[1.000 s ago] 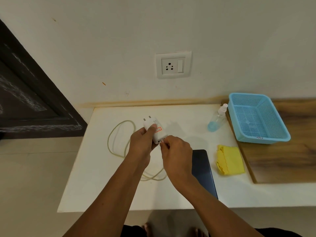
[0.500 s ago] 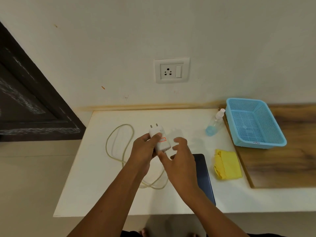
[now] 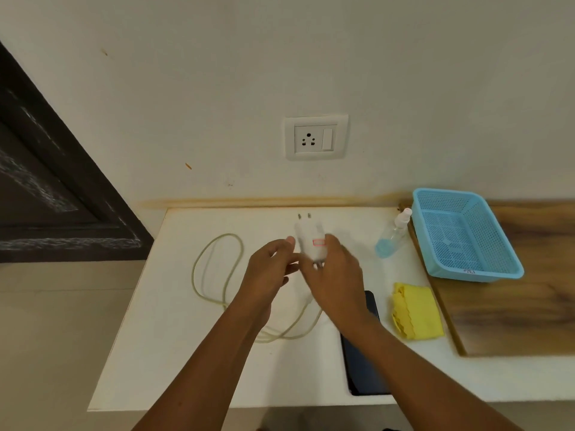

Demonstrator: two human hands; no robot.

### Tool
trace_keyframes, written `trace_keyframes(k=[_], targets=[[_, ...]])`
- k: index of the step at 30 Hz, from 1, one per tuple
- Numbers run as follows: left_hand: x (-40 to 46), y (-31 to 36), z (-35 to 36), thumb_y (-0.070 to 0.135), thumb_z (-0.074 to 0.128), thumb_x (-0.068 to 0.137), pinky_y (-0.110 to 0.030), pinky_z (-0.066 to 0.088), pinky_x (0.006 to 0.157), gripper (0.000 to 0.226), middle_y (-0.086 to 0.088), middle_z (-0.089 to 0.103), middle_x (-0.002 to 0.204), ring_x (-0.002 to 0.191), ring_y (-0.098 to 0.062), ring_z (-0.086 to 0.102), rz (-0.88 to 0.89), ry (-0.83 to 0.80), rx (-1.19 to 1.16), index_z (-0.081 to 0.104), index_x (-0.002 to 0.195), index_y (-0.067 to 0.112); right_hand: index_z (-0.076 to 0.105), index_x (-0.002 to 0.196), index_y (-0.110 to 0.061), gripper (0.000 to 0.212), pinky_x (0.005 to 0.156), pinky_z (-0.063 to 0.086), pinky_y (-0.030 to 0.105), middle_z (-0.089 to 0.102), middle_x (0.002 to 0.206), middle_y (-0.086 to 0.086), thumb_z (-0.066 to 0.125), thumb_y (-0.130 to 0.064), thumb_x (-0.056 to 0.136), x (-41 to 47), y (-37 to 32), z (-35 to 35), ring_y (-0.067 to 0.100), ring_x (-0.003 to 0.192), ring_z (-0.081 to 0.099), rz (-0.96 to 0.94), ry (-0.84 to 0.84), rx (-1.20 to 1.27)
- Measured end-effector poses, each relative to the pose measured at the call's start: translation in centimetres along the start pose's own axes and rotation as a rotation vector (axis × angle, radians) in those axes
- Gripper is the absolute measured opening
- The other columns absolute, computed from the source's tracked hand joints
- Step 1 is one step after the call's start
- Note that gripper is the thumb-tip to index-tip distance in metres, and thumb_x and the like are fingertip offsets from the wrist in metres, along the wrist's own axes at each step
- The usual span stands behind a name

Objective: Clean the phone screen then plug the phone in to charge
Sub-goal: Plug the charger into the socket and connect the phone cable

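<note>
A white charger adapter (image 3: 311,241) with two pins pointing up is held above the white table (image 3: 174,353). My right hand (image 3: 334,275) wraps its right side and lower end. My left hand (image 3: 269,272) is on its left side, thumb tip against the edge. The pale cable (image 3: 214,269) lies in loops on the table and runs up under my hands. The dark phone (image 3: 361,368) lies flat near the front edge, partly hidden by my right forearm. A wall socket (image 3: 314,138) with a switch sits on the wall above the adapter.
A clear spray bottle (image 3: 392,237) with blue liquid stands right of my hands. A folded yellow cloth (image 3: 415,312) lies beside the phone. A blue mesh basket (image 3: 476,273) sits on a wooden board (image 3: 513,315) at the right. A dark door frame (image 3: 46,197) is at the left.
The adapter has risen and shifted right toward the wall. My right hand has closed around it, and my left thumb has slid from its face to its left edge.
</note>
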State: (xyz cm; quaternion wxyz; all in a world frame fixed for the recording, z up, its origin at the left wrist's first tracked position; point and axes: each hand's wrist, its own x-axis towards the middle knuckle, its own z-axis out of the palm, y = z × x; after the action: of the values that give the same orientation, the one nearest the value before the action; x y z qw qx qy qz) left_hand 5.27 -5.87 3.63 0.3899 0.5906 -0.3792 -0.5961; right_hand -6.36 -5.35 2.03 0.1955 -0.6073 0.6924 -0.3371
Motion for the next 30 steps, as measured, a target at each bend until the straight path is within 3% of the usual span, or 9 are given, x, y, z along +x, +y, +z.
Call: trace_keyframes(k=[2, 7, 20, 30], targets=[[0.1, -0.5, -0.7, 0.04, 0.049, 0.097, -0.033, 0.049, 0.091, 0.017, 0.003, 0.071, 0.105, 0.097, -0.012, 0.067, -0.02, 0.095, -0.032, 0.06, 0.102, 0.029, 0.05, 0.11, -0.014, 0.04, 0.064, 0.049, 0.027, 0.06, 0.093, 0.001, 0.056, -0.044, 0.084, 2.5, -0.7, -0.4, 0.018, 0.079, 0.059, 0.002, 0.051, -0.041], [0.2, -2.4, -2.7, 0.026, 0.05, 0.097, -0.033, 0.05, 0.088, 0.022, -0.002, 0.071, 0.1, 0.093, -0.016, 0.068, -0.099, 0.217, -0.065, 0.063, 0.112, 0.015, 0.053, 0.104, -0.007, 0.039, 0.059, 0.033, 0.026, 0.056, 0.088, 0.004, 0.057, -0.04, 0.083, 8.9, -2.8, -1.1, 0.021, 0.073, 0.05, 0.006, 0.094, -0.141], [0.5, -3.9, -5.1, 0.022, 0.05, 0.097, -0.036, 0.048, 0.089, 0.016, -0.004, 0.072, 0.099, 0.092, -0.019, 0.068, -0.136, 0.269, -0.04, 0.066, 0.095, 0.021, 0.054, 0.108, -0.004, 0.042, 0.062, 0.037, 0.027, 0.063, 0.096, 0.011, 0.058, -0.038, 0.082, 13.9, -3.6, -0.4, 0.02, 0.075, 0.049, 0.028, 0.112, -0.217], [0.3, -4.1, -4.8, 0.02, 0.049, 0.098, -0.036, 0.049, 0.091, 0.017, -0.004, 0.072, 0.101, 0.094, -0.019, 0.068, -0.154, 0.261, -0.036, 0.065, 0.102, 0.019, 0.054, 0.108, -0.005, 0.042, 0.062, 0.038, 0.027, 0.061, 0.094, 0.009, 0.058, -0.038, 0.082, 13.8, -4.1, -0.2, 0.02, 0.075, 0.049, -0.003, 0.141, -0.233]])
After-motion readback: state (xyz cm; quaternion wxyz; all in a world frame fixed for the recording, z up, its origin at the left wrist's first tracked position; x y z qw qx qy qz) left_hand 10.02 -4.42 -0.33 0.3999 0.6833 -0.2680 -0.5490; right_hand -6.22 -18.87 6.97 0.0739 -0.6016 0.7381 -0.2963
